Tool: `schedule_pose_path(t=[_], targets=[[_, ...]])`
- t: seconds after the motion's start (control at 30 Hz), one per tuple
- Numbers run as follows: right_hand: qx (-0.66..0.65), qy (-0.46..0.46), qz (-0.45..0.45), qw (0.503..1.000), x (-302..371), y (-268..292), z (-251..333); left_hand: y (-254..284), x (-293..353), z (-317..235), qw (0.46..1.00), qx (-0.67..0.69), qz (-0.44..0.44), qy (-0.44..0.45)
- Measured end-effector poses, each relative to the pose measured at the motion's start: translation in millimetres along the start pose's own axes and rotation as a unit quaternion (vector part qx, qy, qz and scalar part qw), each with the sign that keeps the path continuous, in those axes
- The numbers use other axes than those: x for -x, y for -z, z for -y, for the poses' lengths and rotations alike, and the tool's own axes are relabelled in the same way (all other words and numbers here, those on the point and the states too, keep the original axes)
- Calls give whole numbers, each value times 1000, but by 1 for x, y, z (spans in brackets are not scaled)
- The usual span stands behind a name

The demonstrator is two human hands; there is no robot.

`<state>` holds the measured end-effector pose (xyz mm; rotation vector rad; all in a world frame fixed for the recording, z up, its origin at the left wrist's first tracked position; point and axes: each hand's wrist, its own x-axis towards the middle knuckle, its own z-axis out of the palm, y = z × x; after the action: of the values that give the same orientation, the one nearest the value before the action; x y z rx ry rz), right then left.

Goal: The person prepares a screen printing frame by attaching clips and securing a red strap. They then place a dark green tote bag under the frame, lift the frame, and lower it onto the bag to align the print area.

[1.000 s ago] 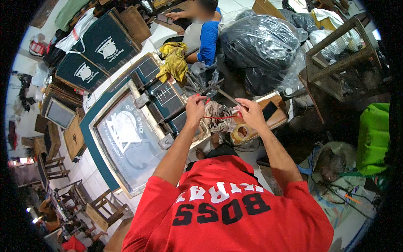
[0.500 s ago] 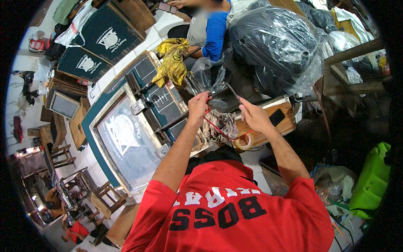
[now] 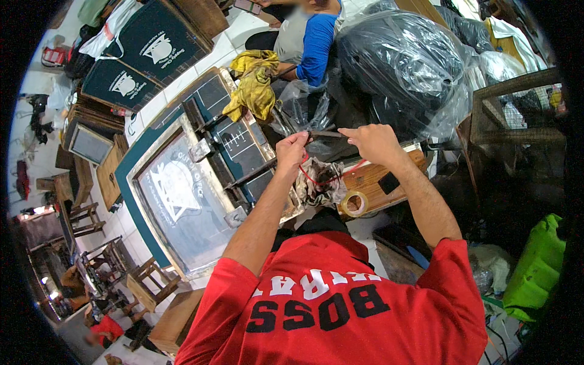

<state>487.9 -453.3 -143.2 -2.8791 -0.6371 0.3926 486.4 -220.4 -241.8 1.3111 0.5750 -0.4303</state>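
Observation:
My left hand (image 3: 292,149) is closed in a pinch on one end of a narrow dark strip (image 3: 326,134). My right hand (image 3: 372,143) pinches the other end, its remaining fingers curled in, so the strip lies almost level between them. From the left hand a thin red cord (image 3: 322,184) sags in a loop and rises toward the right hand; its ends are hidden. Below the cord, a stained, crumpled rag (image 3: 322,173) lies by a wooden board (image 3: 377,185). On the board are a roll of clear tape (image 3: 354,204) and a dark phone-like slab (image 3: 389,182).
Left of my arm stands a printing screen frame (image 3: 155,228) over dark green material. A yellow cloth (image 3: 252,91) hangs beyond it. Across from me sits a person in blue sleeves (image 3: 317,52), beside a large black plastic bag (image 3: 395,67). A green sack (image 3: 535,271) lies far right.
My right hand has moved up and turned, swinging the strip from slanting to nearly level. The red cord has shifted with it, while my left hand has barely moved.

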Motion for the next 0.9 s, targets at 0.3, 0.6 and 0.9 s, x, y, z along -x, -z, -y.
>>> schedule_pose_path(t=[0.3, 0.6, 0.9], targets=[[-23, -29, 21, 999, 13, -6, 20, 2, -2, 1, 1000, -2, 26, -2], [-676, -202, -38, 708, 6, -114, 160, 19, -22, -25, 976, -204, 75, -15], [-788, -49, -41, 612, 3, -125, 170, 36, -25, -28, 958, -213, 126, -143]])
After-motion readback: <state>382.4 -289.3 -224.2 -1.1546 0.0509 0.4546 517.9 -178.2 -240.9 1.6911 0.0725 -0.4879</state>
